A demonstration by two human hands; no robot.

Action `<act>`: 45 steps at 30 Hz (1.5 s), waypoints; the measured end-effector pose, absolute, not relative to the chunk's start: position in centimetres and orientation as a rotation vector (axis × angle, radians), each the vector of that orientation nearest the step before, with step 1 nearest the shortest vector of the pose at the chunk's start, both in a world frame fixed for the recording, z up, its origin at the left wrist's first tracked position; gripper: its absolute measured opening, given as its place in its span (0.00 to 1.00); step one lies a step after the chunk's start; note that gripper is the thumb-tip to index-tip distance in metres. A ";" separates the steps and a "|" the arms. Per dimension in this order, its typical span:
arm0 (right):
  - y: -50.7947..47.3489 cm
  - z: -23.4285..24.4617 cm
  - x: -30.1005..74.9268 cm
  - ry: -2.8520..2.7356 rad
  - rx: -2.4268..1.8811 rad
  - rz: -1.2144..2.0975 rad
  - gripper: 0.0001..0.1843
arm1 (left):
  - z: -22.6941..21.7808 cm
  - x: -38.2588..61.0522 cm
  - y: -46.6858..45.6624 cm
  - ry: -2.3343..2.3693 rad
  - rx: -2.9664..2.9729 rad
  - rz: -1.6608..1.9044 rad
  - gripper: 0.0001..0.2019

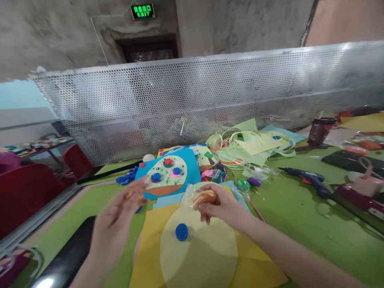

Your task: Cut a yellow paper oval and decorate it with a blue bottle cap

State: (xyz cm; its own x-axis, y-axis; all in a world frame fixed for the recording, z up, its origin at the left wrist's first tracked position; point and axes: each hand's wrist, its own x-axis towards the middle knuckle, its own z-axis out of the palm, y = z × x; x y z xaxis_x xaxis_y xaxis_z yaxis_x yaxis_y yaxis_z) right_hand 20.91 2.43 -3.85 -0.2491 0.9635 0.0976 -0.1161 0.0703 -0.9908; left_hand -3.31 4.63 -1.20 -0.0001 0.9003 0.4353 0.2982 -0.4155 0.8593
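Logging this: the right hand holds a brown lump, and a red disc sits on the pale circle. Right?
The colour is wrong: the head view shows the disc on the pale circle is blue. The right hand does hold a brown lump.

A glossy orange-brown lump point(207, 197), rounded and partly in crinkled clear wrapping point(188, 197) on its left, is held in the right hand point(216, 203) above the far part of a pale-yellow circle point(207, 248). A small, blurred orange bit point(135, 195) shows at the left hand point(112, 214).
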 end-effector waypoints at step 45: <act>2.6 -1.2 25.0 -1.058 -0.821 0.869 0.11 | 2.1 -4.6 3.3 1.507 1.844 0.638 0.08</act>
State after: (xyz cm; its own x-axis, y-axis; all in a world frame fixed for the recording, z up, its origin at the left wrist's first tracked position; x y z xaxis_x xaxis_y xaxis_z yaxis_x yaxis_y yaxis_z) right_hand 24.96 2.56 -1.23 0.2452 0.8938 0.3755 -0.1947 0.4248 -0.8841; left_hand -4.62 3.33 2.07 0.2156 0.9757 -0.0382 0.6518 -0.1146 0.7497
